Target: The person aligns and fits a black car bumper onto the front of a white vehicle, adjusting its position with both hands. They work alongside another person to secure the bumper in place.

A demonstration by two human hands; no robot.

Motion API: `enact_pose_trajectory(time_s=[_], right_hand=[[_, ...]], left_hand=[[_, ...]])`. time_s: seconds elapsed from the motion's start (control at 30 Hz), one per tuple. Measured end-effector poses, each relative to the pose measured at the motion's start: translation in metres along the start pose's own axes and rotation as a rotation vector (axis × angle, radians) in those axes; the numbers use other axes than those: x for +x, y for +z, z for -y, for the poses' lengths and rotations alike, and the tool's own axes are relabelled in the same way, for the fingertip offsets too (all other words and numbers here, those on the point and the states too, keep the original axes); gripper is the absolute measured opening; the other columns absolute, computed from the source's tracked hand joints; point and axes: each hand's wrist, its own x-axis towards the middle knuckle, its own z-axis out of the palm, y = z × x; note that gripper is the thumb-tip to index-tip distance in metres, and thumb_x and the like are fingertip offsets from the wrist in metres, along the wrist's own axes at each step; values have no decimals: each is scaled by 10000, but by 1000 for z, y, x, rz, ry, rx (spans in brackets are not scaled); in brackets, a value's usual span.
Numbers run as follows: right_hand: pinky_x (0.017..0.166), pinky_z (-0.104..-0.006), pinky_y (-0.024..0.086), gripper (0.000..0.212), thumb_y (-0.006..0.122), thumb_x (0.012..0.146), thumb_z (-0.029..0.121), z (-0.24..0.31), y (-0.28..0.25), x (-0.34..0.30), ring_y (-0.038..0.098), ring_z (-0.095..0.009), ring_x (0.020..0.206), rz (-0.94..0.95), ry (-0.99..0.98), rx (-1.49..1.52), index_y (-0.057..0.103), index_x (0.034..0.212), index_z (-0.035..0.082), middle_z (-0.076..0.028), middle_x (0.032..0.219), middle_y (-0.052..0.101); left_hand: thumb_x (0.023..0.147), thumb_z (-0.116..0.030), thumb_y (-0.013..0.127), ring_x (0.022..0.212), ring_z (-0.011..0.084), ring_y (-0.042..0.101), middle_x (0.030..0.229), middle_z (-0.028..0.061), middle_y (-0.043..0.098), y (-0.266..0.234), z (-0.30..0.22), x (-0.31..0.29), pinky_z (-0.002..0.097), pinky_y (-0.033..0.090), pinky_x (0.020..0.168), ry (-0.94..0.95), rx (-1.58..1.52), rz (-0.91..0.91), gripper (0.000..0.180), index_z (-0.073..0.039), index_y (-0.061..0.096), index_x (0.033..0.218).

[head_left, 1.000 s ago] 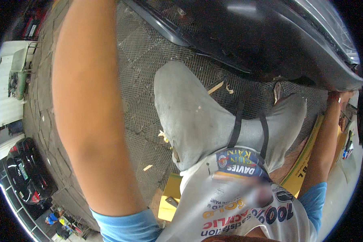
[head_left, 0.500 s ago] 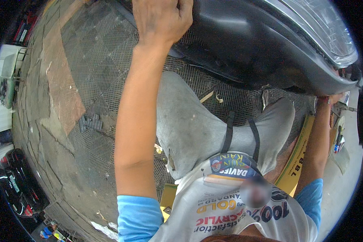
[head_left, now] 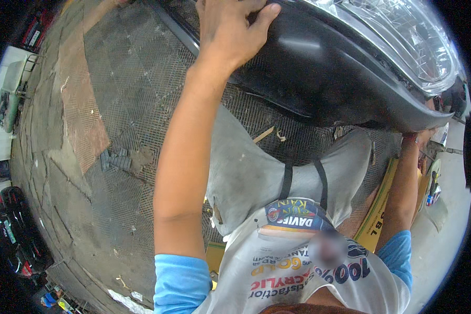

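A black car bumper (head_left: 319, 68) curves across the top of the view, above my knees. My left hand (head_left: 233, 31) is on its left part, thumb spread over the black surface and the other fingers curled toward the top edge, partly hidden. At the far right end, my right hand (head_left: 425, 137) grips the bumper's lower edge from beneath; most of its fingers are out of sight. Directly over the bumper sits a clear headlight (head_left: 413, 47), its lens shiny and see-through.
Dark ribbed floor mats (head_left: 136, 78) lie beneath, with an orange mat strip (head_left: 91, 125) to the left. A yellow cardboard box (head_left: 374, 225) is beside my right forearm. Wood scraps (head_left: 264, 134) lie below the bumper. A black car (head_left: 18, 233) stands far left.
My left hand has shifted right along the bumper and its thumb has spread. The bumper's right end and my right hand are slightly lower and further left in view.
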Motion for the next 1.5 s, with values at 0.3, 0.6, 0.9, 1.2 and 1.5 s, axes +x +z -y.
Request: enact_pose_trajectory(time_s=[0.3, 0.6, 0.9, 1.2, 1.5], right_hand=[[762, -372, 590, 294, 628, 968, 189, 4, 4, -17, 707, -243, 851, 0, 31, 90, 667, 1168, -24, -127, 1064, 726], [766, -391, 596, 305, 603, 980, 203, -14, -11, 2, 704, -265, 853, 17, 25, 169, 650, 1169, -32, -153, 1098, 709], [744, -407, 600, 301, 583, 984, 208, -13, -48, 22, 700, -288, 833, -85, -137, -182, 648, 1150, -36, -154, 1088, 706], [724, -417, 581, 289, 577, 987, 217, -18, -43, 12, 688, -257, 848, 43, -10, 17, 645, 1127, -26, -144, 1066, 704], [916, -371, 542, 474, 606, 983, 318, 49, -12, -36, 651, -223, 1091, 39, 144, 220, 553, 1319, -13, -116, 1292, 637]], left_hand=[[944, -260, 584, 1023, 347, 597, 1047, 162, 709, 13, -55, -4, 563, 363, 1059, 24, 308, -84, 334, 24, 750, 1000], [937, -290, 604, 1016, 357, 622, 991, 203, 719, 13, -61, 19, 493, 382, 1040, -23, 115, 165, 354, 31, 715, 1034], [894, -414, 745, 1437, 370, 331, 1556, 283, 309, 48, -19, -47, 464, 236, 1212, -792, -839, -446, 937, 55, 250, 1536], [867, -344, 807, 1466, 324, 293, 1568, 248, 293, 46, -23, -44, 425, 175, 1236, -757, -1407, -354, 1133, 74, 24, 1572], [858, -400, 808, 1476, 334, 274, 1584, 261, 266, 53, -20, -50, 410, 174, 1235, -802, -1325, -382, 1195, 102, -14, 1564]])
